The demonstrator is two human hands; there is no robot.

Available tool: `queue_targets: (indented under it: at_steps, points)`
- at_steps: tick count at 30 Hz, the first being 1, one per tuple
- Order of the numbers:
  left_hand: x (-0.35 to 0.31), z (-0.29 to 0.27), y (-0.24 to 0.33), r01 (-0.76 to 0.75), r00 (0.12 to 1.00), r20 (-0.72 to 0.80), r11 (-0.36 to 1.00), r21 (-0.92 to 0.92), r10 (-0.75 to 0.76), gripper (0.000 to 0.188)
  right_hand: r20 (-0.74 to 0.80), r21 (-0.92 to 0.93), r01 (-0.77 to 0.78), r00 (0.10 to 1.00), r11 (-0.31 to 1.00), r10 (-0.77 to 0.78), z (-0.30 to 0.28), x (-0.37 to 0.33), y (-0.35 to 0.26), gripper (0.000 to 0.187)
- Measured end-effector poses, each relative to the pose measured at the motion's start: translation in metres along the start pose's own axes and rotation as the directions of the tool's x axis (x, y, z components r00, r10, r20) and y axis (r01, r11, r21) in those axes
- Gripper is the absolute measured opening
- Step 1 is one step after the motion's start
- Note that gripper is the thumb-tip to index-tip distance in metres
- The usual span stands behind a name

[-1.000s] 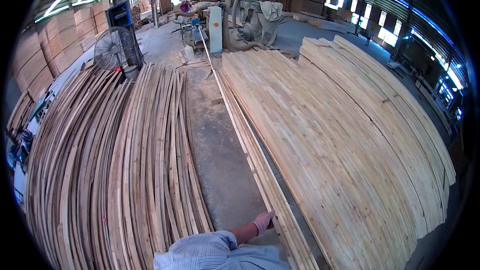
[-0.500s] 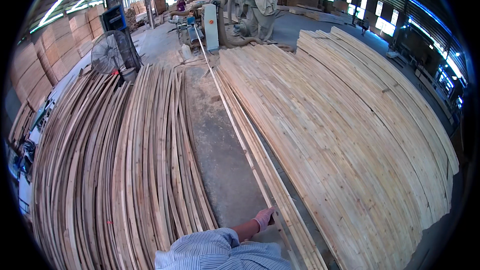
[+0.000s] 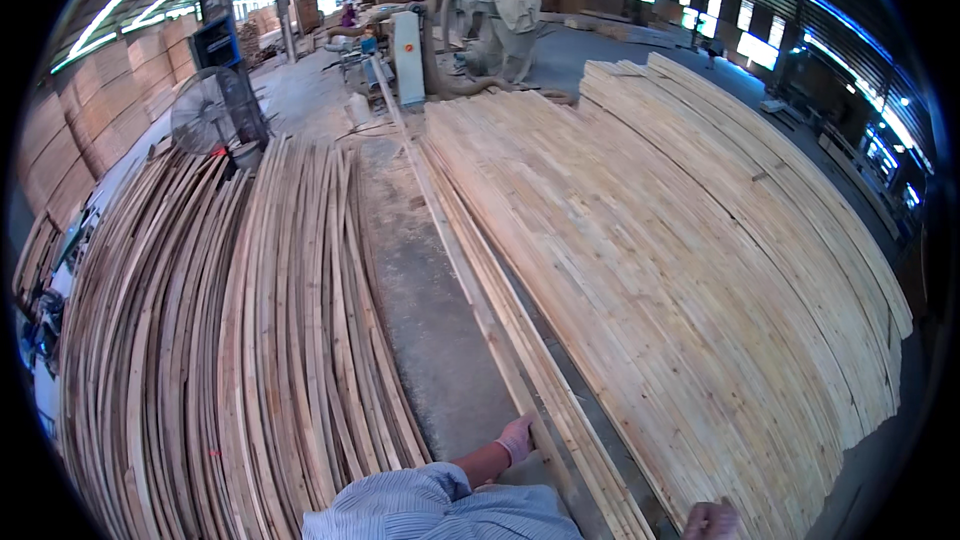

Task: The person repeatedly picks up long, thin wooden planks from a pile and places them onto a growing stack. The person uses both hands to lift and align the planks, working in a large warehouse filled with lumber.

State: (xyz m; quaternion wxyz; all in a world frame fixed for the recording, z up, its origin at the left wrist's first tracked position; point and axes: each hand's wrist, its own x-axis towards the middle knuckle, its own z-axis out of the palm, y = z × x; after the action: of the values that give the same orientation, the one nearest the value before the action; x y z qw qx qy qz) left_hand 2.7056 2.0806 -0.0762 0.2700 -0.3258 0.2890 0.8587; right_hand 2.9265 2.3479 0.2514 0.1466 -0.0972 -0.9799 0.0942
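A long, pale wooden strip [image 3: 462,270] runs away from me toward the machine at the far end. My left hand [image 3: 517,438], in a pinkish glove, is closed around its near part. My right hand [image 3: 710,520] shows at the lower edge, above the near end of the pale board stack [image 3: 640,290]. Its fingers look curled; whether anything is in them is hidden. Just right of the held strip lie a few more narrow strips [image 3: 560,390], side by side.
Rough, darker strips [image 3: 290,310] lie in a broad pile on my left. A large fan [image 3: 203,110] stands behind them. Far ahead are a pale control cabinet [image 3: 408,58] and a dusty machine [image 3: 497,30] with hoses. A person [image 3: 348,12] is beyond. Sawdust covers the concrete floor [image 3: 420,340].
My right hand has come into view at the lower right. The held strip now shows a broader face and sits slightly left. The whole view has shifted a little.
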Motion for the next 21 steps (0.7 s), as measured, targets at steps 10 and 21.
queue_targets:
  at_steps: [10, 21]
  points:
    - [-0.017, -0.002, 0.018, -0.002, 0.997, 0.076, 0.980, -0.201, 0.017, 0.031, 0.408, -0.393, -0.369, 0.751, 0.843, 0.519, 0.139, -0.295, 0.238, 0.028]
    - [-0.021, 0.026, 0.036, -0.128, 0.992, -0.003, 0.992, -0.022, 0.128, 0.036, 0.390, -0.475, -0.770, 0.251, 0.427, 0.886, -0.002, -0.346, 0.265, 0.061]
